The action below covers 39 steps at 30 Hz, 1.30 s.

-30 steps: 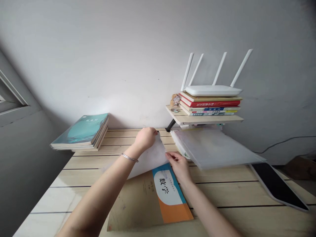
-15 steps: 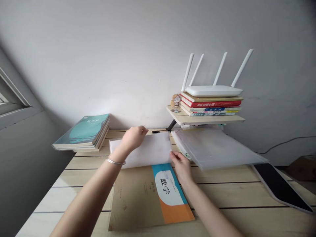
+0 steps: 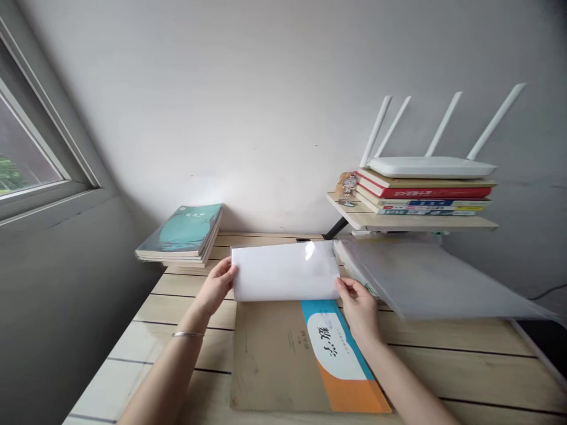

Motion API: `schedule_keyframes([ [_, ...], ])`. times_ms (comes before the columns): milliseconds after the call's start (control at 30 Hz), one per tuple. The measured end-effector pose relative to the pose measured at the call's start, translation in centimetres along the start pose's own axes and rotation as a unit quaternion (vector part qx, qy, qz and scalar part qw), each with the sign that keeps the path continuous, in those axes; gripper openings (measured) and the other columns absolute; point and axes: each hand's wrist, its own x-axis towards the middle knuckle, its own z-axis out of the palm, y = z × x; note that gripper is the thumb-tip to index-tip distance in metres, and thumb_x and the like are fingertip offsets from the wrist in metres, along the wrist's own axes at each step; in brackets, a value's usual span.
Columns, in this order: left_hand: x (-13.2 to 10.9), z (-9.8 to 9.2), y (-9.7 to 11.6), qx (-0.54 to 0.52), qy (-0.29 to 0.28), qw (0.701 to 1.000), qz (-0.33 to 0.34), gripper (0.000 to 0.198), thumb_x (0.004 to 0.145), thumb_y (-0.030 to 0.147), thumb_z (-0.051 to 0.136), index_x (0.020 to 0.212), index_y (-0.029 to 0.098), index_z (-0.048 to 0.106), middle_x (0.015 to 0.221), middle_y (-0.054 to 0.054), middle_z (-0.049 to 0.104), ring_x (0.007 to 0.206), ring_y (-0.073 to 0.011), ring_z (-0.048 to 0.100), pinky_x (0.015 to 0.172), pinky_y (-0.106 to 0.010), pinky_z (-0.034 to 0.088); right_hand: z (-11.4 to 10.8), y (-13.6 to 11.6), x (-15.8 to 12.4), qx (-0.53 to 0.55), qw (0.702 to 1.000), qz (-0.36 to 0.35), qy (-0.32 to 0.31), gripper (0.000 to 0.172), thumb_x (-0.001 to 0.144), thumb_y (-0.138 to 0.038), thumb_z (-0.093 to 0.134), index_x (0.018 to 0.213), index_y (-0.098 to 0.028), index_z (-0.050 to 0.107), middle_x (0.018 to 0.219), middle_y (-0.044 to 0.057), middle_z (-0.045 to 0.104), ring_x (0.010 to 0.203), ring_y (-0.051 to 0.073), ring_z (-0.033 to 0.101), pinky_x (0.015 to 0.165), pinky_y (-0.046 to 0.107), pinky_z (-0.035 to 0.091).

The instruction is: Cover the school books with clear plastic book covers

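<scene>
White sheet (image 3: 286,271) is what I am holding: my left hand (image 3: 217,286) is pinching its left edge and my right hand (image 3: 361,307) its lower right corner. It is lying across the top of the brown book (image 3: 270,354) on the wooden counter (image 3: 447,366).

Soft daylight from window (image 3: 26,159), glare on sheet (image 3: 286,271), edges warped.
</scene>
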Motion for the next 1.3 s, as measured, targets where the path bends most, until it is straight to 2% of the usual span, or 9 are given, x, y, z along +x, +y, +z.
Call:
schedule_keyframes([
  [100,-0.2,1.1,-0.9,-0.025,0.034,0.999,0.011,0.047,0.065,0.04,0.074,0.106,0.019,0.064,0.092,-0.004,0.067,0.078,-0.0143,0.058,0.066,-0.021,0.041,-0.2,-1.5,-0.2,-0.066,0.99,-0.107,0.063,0.035,0.075,-0.049,0.059,0.084,-0.016,0.057,0.079,0.007,0.061,0.072,0.02,0.055,0.068,0.034,0.045],
  [200,0.1,1.9,-0.8,-0.044,0.042,0.998,0.018,0.047,0.065,0.041,0.074,0.106,0.018,0.064,0.092,-0.004,0.068,0.077,-0.0143,0.057,0.065,-0.021,0.041,0.2,-4.3,-1.6,-0.17,0.921,-0.337,0.092,0.015,0.081,-0.029,0.059,0.088,-0.017,0.055,0.084,0.007,0.056,0.079,0.019,0.053,0.074,0.034,0.043],
  [400,0.4,1.8,-0.5,-0.068,0.012,0.997,0.03,0.042,0.067,0.039,0.074,0.102,0.017,0.065,0.093,-0.005,0.068,0.08,-0.0159,0.058,0.069,-0.022,0.041,4.4,-9.6,-6.4,-0.294,0.721,-0.606,-0.166,0.022,0.085,-0.008,0.05,0.101,-0.019,0.06,0.076,0.003,0.059,0.07,0.017,0.049,0.068,0.031,0.036],
  [600,-0.2,1.8,-1.3,-0.08,-0.014,0.996,0.036,0.04,0.07,0.039,0.072,0.104,0.018,0.065,0.092,-0.004,0.068,0.082,-0.0159,0.059,0.072,-0.023,0.041,9.4,-14.9,-2.9,-0.321,0.803,-0.475,-0.164,0.028,0.087,-0.027,0.055,0.113,-0.018,0.06,0.107,0.011,0.064,0.097,0.024,0.052,0.081,0.036,0.034],
  [733,-0.3,1.4,-1.3,-0.057,-0.009,0.997,0.05,0.039,0.071,0.04,0.071,0.103,0.018,0.065,0.089,-0.003,0.067,0.079,-0.0136,0.057,0.068,-0.021,0.04,11.8,-17.3,0.7,-0.311,0.835,-0.29,-0.35,0.016,0.085,-0.025,0.054,0.09,-0.021,0.068,0.083,0.002,0.071,0.077,0.016,0.06,0.072,0.029,0.037],
  [833,-0.4,0.4,-0.7,-0.054,-0.009,0.998,0.041,0.039,0.073,0.042,0.069,0.102,0.017,0.063,0.084,-0.003,0.066,0.07,-0.011,0.056,0.065,-0.021,0.041,12.8,-17.7,1.7,-0.308,0.843,-0.24,-0.37,0.015,0.082,-0.023,0.055,0.077,-0.022,0.069,0.072,0.0,0.069,0.065,0.014,0.057,0.062,0.025,0.036],
  [1100,0.2,0.6,-0.5,-0.107,-0.049,0.993,-0.006,0.043,0.069,0.045,0.071,0.101,0.016,0.065,0.078,-0.003,0.065,0.065,-0.0106,0.054,0.061,-0.02,0.038,12.9,-16.7,0.0,-0.354,0.796,-0.432,-0.236,0.015,0.086,-0.018,0.054,0.08,-0.02,0.067,0.084,0.004,0.068,0.086,0.019,0.054,0.077,0.033,0.029],
  [1200,0.4,1.4,-0.9,-0.103,-0.023,0.994,-0.006,0.042,0.064,0.043,0.075,0.093,0.015,0.066,0.073,-0.001,0.063,0.066,-0.0108,0.052,0.06,-0.019,0.036,11.8,-15.1,-3.2,-0.347,0.773,-0.512,-0.142,0.016,0.089,-0.018,0.049,0.082,-0.017,0.064,0.082,0.006,0.063,0.082,0.019,0.051,0.073,0.032,0.03],
  [1300,0.5,1.4,-1.2,-0.125,-0.006,0.992,0.0,0.038,0.062,0.043,0.076,0.085,0.015,0.064,0.071,0.0,0.061,0.065,-0.0102,0.051,0.06,-0.019,0.037,11.0,-12.3,-7.5,-0.341,0.748,-0.543,-0.171,0.018,0.089,-0.016,0.047,0.078,-0.017,0.061,0.068,0.002,0.054,0.064,0.014,0.047,0.063,0.029,0.03],
])
